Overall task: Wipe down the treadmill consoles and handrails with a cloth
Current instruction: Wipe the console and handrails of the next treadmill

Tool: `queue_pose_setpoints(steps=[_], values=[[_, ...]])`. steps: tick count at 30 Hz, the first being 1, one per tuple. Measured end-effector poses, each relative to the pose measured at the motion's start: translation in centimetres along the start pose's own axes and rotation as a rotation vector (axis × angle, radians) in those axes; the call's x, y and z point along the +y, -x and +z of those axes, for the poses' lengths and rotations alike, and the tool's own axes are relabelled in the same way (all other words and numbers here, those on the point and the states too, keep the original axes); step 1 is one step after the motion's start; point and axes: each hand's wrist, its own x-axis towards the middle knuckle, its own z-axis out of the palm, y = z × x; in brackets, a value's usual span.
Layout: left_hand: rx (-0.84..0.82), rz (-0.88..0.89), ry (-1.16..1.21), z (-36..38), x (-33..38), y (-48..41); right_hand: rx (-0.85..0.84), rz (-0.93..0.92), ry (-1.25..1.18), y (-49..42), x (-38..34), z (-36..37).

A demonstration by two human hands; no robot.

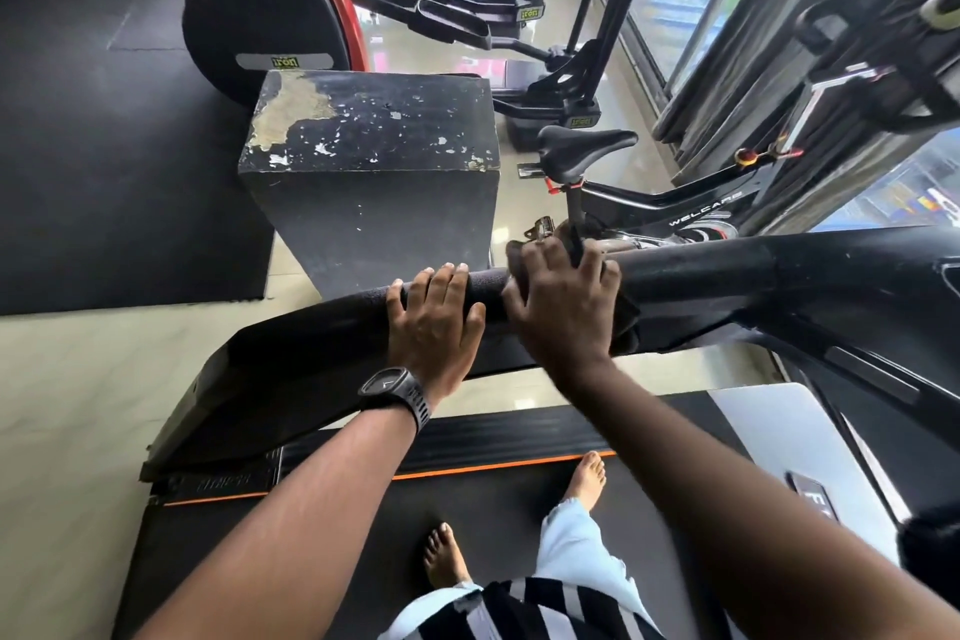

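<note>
A black padded treadmill handrail [322,327] runs across the middle of the view. My left hand [434,322], with a watch on the wrist, lies over the rail with its fingers curled across the top. Just to its right, my right hand [563,307] grips a dark cloth [626,327] wrapped around the rail; only edges of the cloth show beside and behind the fingers. The rail widens to the right into the treadmill's black frame [831,286].
I stand barefoot on the treadmill belt [493,499] with its orange-edged side rail. Beyond the handrail stand a worn black box [374,161], an exercise bike with a black saddle [587,148], other machines and a window at the right.
</note>
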Motion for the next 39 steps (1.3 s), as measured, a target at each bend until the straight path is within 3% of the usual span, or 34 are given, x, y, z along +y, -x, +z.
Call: queue_pose_setpoints(steps=[5, 8, 11, 14, 18, 21, 23, 25, 29, 32, 34, 37, 39], values=[[0.010, 0.010, 0.002, 0.2, 0.4, -0.2, -0.076, -0.234, 0.014, -3.0, 0.8, -0.6], [-0.010, 0.007, 0.018, 0.1, 0.6, -0.1, -0.229, -0.094, -0.047, -6.0, 2.0, -1.2], [-0.030, 0.018, 0.020, -0.1, 0.7, -0.1, -0.101, 0.061, -0.017, -3.2, 1.9, -0.7], [-0.022, 0.016, 0.030, -0.1, 0.6, -0.2, 0.032, -0.047, -0.001, 0.6, 0.8, 0.6], [-0.027, 0.021, 0.029, 0.0, 1.3, -0.4, -0.067, -0.258, -0.026, -2.8, 2.2, -0.4], [-0.022, -0.010, 0.033, 0.1, 2.0, -0.6, -0.202, -0.118, -0.056, -5.7, 3.6, -1.3], [-0.016, -0.011, 0.036, 0.2, 2.3, -0.6, -0.169, 0.024, -0.044, -4.9, 3.6, -1.3], [0.002, -0.007, 0.032, 0.2, 2.3, -0.6, -0.083, 0.036, -0.015, -2.3, 2.7, -0.7], [0.033, 0.006, 0.021, 0.3, 2.5, -0.5, -0.006, -0.206, -0.041, -0.5, 2.4, -0.2], [0.015, -0.007, 0.018, 0.5, 2.9, -0.8, -0.174, -0.284, -0.062, -4.8, 3.5, -1.2], [0.007, -0.029, 0.033, 0.5, 3.1, -0.8, -0.259, -0.187, -0.089, -6.4, 4.4, -1.4], [0.008, -0.025, 0.042, 0.5, 3.1, -0.9, -0.159, -0.025, -0.025, -4.0, 4.4, -1.1], [0.015, -0.017, 0.039, 0.5, 3.2, -0.9, -0.062, -0.061, 0.003, -1.0, 3.6, -0.5]])
